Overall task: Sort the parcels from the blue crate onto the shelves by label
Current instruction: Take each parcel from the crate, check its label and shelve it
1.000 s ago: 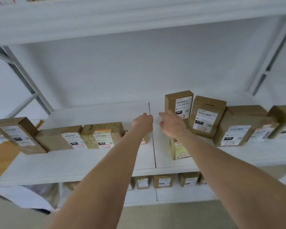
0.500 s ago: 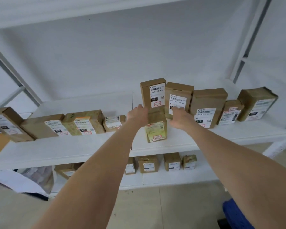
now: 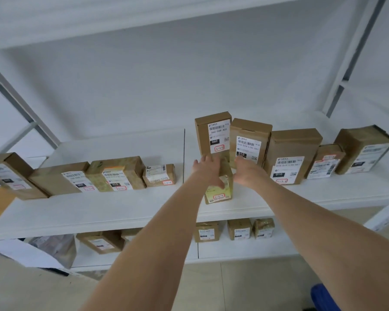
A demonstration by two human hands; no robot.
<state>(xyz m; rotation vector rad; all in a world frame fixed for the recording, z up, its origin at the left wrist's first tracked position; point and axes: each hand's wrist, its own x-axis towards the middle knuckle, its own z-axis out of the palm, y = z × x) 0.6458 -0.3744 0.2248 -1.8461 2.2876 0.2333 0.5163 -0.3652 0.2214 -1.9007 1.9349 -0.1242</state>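
A corner of the blue crate point(image 3: 323, 297) shows low by my right arm. Both arms stretch to the white shelf point(image 3: 121, 212), where the small parcel point(image 3: 219, 194) stands on end near the front edge. My left grip point(image 3: 208, 170) clasps its top and left side, thumb across the label. My right grip point(image 3: 248, 172) lies against its right side; I cannot tell whether those fingers close. Just behind it the 060 parcel point(image 3: 212, 136) and the 010 parcel point(image 3: 249, 142) stand upright, touching.

White sheet point(image 3: 20, 254) low left; grey bag point(image 3: 54, 245), possibly plastic, behind it; beige floor point(image 3: 43, 292)
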